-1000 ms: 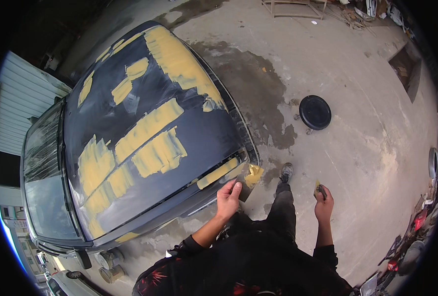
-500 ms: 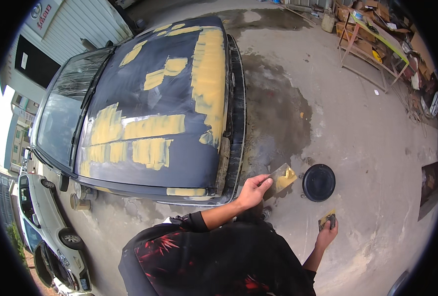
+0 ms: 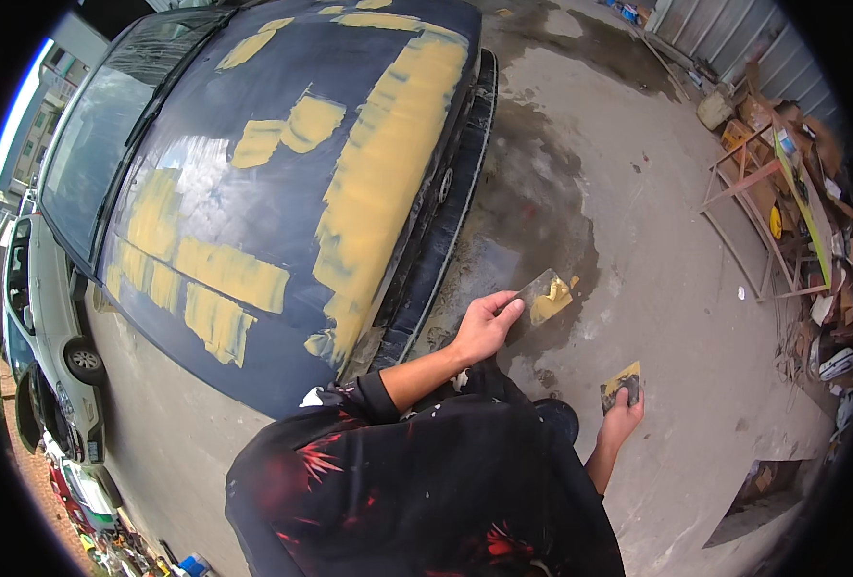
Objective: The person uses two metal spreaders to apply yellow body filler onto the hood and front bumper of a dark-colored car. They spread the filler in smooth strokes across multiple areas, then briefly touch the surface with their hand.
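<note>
My left hand point(image 3: 486, 325) pinches the edge of a thin, flat putty spreader point(image 3: 532, 289) that carries a lump of yellow putty point(image 3: 551, 301) on its far end. Lower and to the right, my right hand point(image 3: 623, 420) grips a small putty scraper point(image 3: 607, 395) smeared with yellow. Both tools are held in the air, apart from each other and from the car. At the left stands a dark car hood point(image 3: 282, 207) with broad yellow putty patches point(image 3: 388, 154) along its front edge and smaller ones across the panel. Neither tool touches it.
A black round disc-shaped object point(image 3: 559, 417) lies on the floor, partly hidden by my clothing. At the far right a metal frame stand point(image 3: 755, 221) stands among boxes and scrap. A white car point(image 3: 66, 327) is parked at the left. Dark wet stains mark the concrete point(image 3: 542, 212).
My view has turned and moved closer to the hood's front. The black disc has gone from plain sight to partly behind my body. Both hands still hold their tools.
</note>
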`<state>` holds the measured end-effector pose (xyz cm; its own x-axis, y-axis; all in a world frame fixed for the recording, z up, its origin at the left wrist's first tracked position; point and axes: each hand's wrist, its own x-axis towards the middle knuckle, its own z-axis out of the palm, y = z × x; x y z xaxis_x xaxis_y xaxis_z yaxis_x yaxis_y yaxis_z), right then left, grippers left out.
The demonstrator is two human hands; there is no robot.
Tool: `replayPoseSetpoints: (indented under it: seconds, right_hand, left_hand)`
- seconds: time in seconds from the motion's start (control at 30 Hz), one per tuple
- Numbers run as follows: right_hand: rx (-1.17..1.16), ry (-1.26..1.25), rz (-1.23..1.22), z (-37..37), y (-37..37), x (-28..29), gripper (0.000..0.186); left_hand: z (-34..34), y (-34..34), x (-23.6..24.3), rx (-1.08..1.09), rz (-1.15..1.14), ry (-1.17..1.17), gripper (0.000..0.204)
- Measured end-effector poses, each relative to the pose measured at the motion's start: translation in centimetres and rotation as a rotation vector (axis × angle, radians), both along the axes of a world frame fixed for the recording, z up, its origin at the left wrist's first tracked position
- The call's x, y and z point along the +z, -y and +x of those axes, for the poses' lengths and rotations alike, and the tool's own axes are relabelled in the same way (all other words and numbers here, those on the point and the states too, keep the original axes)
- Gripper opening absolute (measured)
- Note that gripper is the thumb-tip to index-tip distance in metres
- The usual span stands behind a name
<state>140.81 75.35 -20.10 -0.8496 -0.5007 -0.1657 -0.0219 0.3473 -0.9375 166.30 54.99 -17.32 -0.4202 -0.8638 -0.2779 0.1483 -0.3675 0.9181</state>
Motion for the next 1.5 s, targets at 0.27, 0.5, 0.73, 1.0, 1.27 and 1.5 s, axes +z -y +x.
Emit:
replayPoseSetpoints:
  seconds: [0.27, 0.5, 0.73, 1.0, 1.27, 1.5]
  right_hand:
    - [0.680, -0.549, 0.110, -5.5, 24.1, 4.1, 0.032]
    - [1.427, -0.372, -0.183, -1.4, 39.6, 4.5, 0.037]
    - [1.842, -0.408, -0.546, 6.7, 41.7, 7.6, 0.046]
    - [1.840, -0.483, -0.660, 13.2, 37.2, 6.8, 0.054]
    - [1.657, 0.924, 0.163, 13.0, 35.2, 8.0, 0.032]
    - [1.579, 0.978, 0.270, 9.0, 30.4, 6.9, 0.031]
  left_hand:
    - [-2.0, 9.7, 2.1, 0.512, 0.001, 0.000, 0.028]
    - [-3.3, 7.7, 1.9, 1.170, 0.025, -0.026, 0.029]
    - [-5.7, 4.5, 2.1, 1.526, -0.013, 0.004, 0.028]
    - [0.4, -0.2, 1.1, 1.614, -0.011, -0.043, 0.026]
    - [6.7, 2.0, 2.7, 1.234, 0.083, -0.472, 0.022]
    - [4.2, 6.4, 1.8, 0.526, 0.391, -0.467, 0.022]
